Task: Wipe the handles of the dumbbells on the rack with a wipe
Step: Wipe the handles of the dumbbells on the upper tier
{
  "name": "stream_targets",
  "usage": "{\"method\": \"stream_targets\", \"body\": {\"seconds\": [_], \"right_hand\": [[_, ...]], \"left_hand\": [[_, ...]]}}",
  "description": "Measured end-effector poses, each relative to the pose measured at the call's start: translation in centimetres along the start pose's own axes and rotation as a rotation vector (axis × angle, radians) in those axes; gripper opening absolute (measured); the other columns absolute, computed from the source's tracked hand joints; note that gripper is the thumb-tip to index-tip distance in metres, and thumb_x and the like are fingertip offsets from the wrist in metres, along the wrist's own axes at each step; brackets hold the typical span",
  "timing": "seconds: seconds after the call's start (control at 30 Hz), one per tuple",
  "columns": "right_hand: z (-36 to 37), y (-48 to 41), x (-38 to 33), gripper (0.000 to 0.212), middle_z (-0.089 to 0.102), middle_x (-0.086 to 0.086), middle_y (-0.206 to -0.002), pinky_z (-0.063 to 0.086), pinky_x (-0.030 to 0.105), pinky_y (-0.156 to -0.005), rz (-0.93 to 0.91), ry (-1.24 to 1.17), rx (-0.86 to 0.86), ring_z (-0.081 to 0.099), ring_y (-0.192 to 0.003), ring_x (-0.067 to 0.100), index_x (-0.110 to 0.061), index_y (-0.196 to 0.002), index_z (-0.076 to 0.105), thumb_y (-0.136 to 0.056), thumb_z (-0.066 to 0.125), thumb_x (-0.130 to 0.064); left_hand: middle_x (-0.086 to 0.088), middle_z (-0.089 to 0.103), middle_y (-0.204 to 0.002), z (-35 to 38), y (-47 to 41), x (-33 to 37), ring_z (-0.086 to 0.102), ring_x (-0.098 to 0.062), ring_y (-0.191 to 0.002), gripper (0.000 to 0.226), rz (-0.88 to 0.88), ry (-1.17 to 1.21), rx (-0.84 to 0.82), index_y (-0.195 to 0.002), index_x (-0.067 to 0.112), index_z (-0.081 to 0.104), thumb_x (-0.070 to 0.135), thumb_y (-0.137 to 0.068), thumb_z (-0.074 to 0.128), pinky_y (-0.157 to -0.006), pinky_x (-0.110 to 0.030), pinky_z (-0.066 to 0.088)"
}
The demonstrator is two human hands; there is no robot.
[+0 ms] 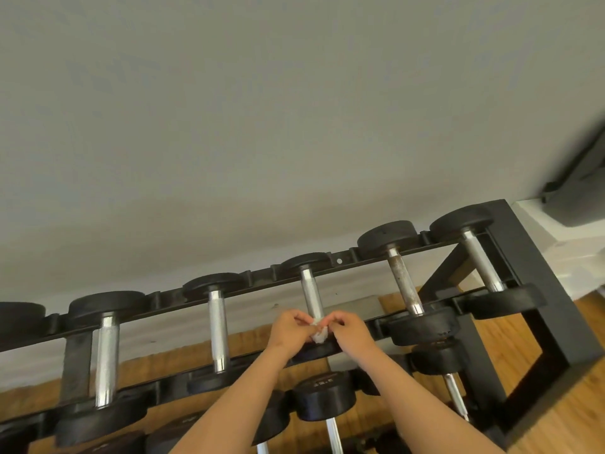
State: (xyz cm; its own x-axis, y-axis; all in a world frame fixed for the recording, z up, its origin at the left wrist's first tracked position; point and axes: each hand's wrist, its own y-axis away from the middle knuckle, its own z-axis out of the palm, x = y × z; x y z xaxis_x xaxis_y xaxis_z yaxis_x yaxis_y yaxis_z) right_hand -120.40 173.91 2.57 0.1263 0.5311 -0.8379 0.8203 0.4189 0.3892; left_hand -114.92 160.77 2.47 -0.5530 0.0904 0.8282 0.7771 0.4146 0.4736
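Observation:
A black dumbbell rack [537, 309] holds several dumbbells with chrome handles on its top tier. Both my hands meet at the near end of the middle dumbbell's handle [309, 291]. A small white wipe [320, 334] is bunched between them. My left hand [289, 329] pinches the wipe from the left, and my right hand [348, 329] pinches it from the right. The wipe touches the handle's near end, which the hands hide. Neighbouring handles stand to the left [217, 329] and right [404, 283].
A grey wall [262, 126] rises behind the rack. A lower tier holds more dumbbells, one [322, 399] just under my forearms. Wood floor [573, 404] shows at the right, and a dark object [579, 191] sits in the far right corner.

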Motion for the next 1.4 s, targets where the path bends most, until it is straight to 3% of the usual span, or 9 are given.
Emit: {"method": "stream_targets", "body": {"seconds": [0.13, 0.27, 0.4, 0.57, 0.77, 0.83, 0.97, 1.2, 1.4], "right_hand": [[0.5, 0.1, 0.0, 0.032, 0.066, -0.002, -0.094, 0.038, 0.009, -0.070, -0.010, -0.020, 0.115, 0.059, -0.090, 0.008, -0.022, -0.077, 0.065, -0.098, 0.047, -0.006], [1.0, 0.4, 0.4, 0.033, 0.067, 0.000, -0.091, 0.047, 0.025, -0.083, 0.009, 0.038, 0.146, 0.061, -0.090, 0.015, -0.019, -0.077, 0.069, -0.096, 0.046, -0.004], [0.6, 0.7, 0.3, 0.034, 0.070, -0.003, -0.090, 0.042, 0.008, -0.072, -0.013, 0.102, 0.087, 0.062, -0.090, 0.010, -0.021, -0.080, 0.073, -0.096, 0.048, -0.006], [0.9, 1.0, 0.2, 0.039, 0.062, -0.003, -0.091, 0.039, 0.008, -0.080, -0.073, 0.093, -0.002, 0.059, -0.092, 0.010, -0.027, -0.076, 0.073, -0.094, 0.049, -0.002], [1.6, 1.0, 0.9, 0.026, 0.056, 0.010, -0.092, 0.047, 0.030, -0.084, -0.095, -0.085, 0.235, 0.057, -0.091, 0.025, -0.018, -0.084, 0.054, -0.090, 0.050, 0.007], [1.8, 0.8, 0.8, 0.019, 0.057, 0.008, -0.095, 0.046, 0.022, -0.081, -0.077, -0.071, 0.240, 0.057, -0.092, 0.021, -0.017, -0.089, 0.054, -0.093, 0.052, 0.001], [1.9, 0.6, 1.0, 0.006, 0.057, 0.000, -0.097, 0.043, 0.012, -0.075, -0.100, 0.037, 0.247, 0.056, -0.092, 0.010, -0.014, -0.102, 0.055, -0.098, 0.051, -0.011], [1.5, 0.3, 1.2, 0.012, 0.052, -0.006, -0.085, 0.048, 0.024, -0.072, -0.354, 0.387, 0.226, 0.051, -0.079, 0.008, -0.019, -0.088, 0.051, -0.092, 0.053, -0.008], [1.3, -0.2, 2.0, 0.011, 0.049, -0.009, -0.080, 0.042, 0.021, -0.067, -0.400, 0.326, 0.205, 0.048, -0.080, 0.005, -0.019, -0.082, 0.051, -0.089, 0.053, -0.010]], "left_hand": [[-0.006, 0.071, -0.093, -0.1, -0.2, -0.8, 0.068, -0.018, -0.090, 0.013, 0.004, -0.007, 0.007, -0.087, 0.015, 0.068, 0.005, -0.083, 0.074, -0.087, -0.036, 0.058], [-0.005, 0.072, -0.094, -0.1, -0.3, -1.8, 0.068, -0.019, -0.091, 0.015, -0.002, 0.001, 0.043, -0.082, 0.017, 0.071, 0.002, -0.085, 0.070, -0.091, -0.036, 0.056], [-0.005, 0.072, -0.096, 0.0, -0.4, -2.2, 0.067, -0.018, -0.091, 0.009, -0.016, 0.071, 0.041, -0.090, 0.012, 0.074, 0.006, -0.088, 0.068, -0.091, -0.036, 0.056], [-0.005, 0.072, -0.099, -0.4, 0.0, -2.5, 0.068, -0.018, -0.095, 0.009, -0.032, 0.267, -0.035, -0.095, 0.016, 0.072, 0.016, -0.087, 0.073, -0.089, -0.035, 0.057], [0.004, 0.070, -0.092, 0.0, -0.1, -2.0, 0.065, -0.010, -0.089, 0.011, 0.069, -0.019, 0.080, -0.087, 0.019, 0.068, 0.009, -0.086, 0.071, -0.083, -0.025, 0.054], [0.001, 0.069, -0.094, 0.1, -0.1, -1.8, 0.063, -0.008, -0.087, 0.009, 0.086, -0.114, 0.082, -0.092, 0.016, 0.070, 0.008, -0.087, 0.069, -0.079, -0.018, 0.048], [-0.004, 0.068, -0.105, 0.7, -0.4, -1.3, 0.061, -0.013, -0.095, 0.019, 0.047, -0.197, 0.082, -0.108, 0.008, 0.070, 0.006, -0.090, 0.064, -0.086, -0.023, 0.049], [-0.009, 0.069, -0.099, 1.3, -1.0, -0.7, 0.065, -0.021, -0.095, 0.017, -0.081, -0.112, -0.035, -0.096, 0.012, 0.068, 0.003, -0.093, 0.053, -0.093, -0.040, 0.054], [-0.006, 0.071, -0.098, 0.0, -0.6, -1.2, 0.066, -0.015, -0.092, 0.025, -0.075, -0.083, -0.127, -0.108, 0.009, 0.070, -0.002, -0.087, 0.060, -0.082, -0.026, 0.052]]}}
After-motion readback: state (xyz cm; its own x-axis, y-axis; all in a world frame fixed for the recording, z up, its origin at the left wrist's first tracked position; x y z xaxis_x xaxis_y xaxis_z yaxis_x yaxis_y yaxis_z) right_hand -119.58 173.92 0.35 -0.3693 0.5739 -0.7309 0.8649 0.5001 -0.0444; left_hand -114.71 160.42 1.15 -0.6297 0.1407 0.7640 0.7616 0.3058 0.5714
